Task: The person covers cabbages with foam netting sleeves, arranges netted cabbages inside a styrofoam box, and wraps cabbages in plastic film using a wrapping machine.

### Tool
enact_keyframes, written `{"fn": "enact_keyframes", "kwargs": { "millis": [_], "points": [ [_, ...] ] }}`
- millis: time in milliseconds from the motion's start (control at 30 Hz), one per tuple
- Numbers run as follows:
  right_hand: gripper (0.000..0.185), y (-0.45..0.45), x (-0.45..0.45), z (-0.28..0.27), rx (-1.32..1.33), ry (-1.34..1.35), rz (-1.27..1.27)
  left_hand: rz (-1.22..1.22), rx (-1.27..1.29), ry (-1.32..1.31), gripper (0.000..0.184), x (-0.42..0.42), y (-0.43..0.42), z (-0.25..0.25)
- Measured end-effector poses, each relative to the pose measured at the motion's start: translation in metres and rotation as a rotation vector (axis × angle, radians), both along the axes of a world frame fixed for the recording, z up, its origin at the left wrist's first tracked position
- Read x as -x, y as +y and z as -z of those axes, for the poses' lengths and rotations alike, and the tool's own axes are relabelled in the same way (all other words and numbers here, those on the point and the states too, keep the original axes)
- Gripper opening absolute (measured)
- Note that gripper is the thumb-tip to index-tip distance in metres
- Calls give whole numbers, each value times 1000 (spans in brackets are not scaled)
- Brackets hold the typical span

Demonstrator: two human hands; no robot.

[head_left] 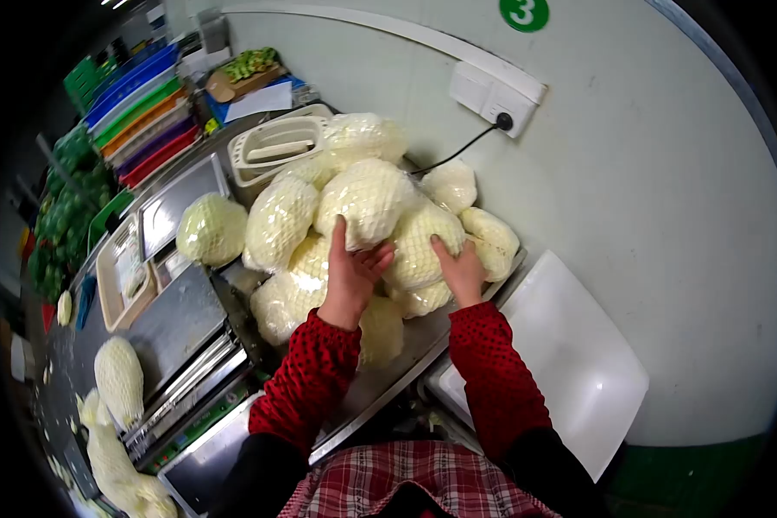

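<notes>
Glossy, film-wrapped, mesh-textured round bundles

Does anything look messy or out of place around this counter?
Yes, a little: pale scraps lie scattered on the dark surface at far left, beside a limp length of whitish netting. They look stray, unlike the wrapped bundles heaped together.

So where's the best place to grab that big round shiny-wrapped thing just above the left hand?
I'd cup the rounded underside of the big wrapped bundle from the near side, probably with both palms. It's round, with no handle showing, and other bundles crowd its left, right and back. The left hand is palm-up by its lower edge.
</notes>
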State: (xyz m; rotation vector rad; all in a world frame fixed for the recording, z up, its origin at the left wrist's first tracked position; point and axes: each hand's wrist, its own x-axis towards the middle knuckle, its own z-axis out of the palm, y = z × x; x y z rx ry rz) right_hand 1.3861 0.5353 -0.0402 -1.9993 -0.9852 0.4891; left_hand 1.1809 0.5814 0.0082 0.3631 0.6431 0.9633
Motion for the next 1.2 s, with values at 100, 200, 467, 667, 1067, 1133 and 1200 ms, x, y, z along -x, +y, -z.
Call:
{"fn": "enact_keyframes", "kwargs": {
  "millis": [100, 200, 467, 667, 1067, 1133, 1200],
  "points": [
    [78, -15, 19, -26, -65, 115, 12, -157, 90, -142, 75, -14, 9, -3],
    [83, -4, 16, -2, -266, 375, 50, -207, 121, -182, 76, -21, 15, 3],
    [75, 10, -11, 25, -484, 868, -182, -259, 63, -29, 76, -40, 21, 6],
    [65, -8, 17, -7, -577, 930, -36, -182, 183, -157, 70, -23, 34, 26],
    [50, -228, -139, 14, -741, 1084, 227, -259, 10, -87, 74, -54, 17, 18],
    [51, -246, -163, 60, -764, 1138, 298, -282, -66, 40, 72, -67, 19, 30],
    [53, -250, -187, 113, -697, 1193, 478, -257, -98, 16, 71, -72, 23, 48]
  ]
}}
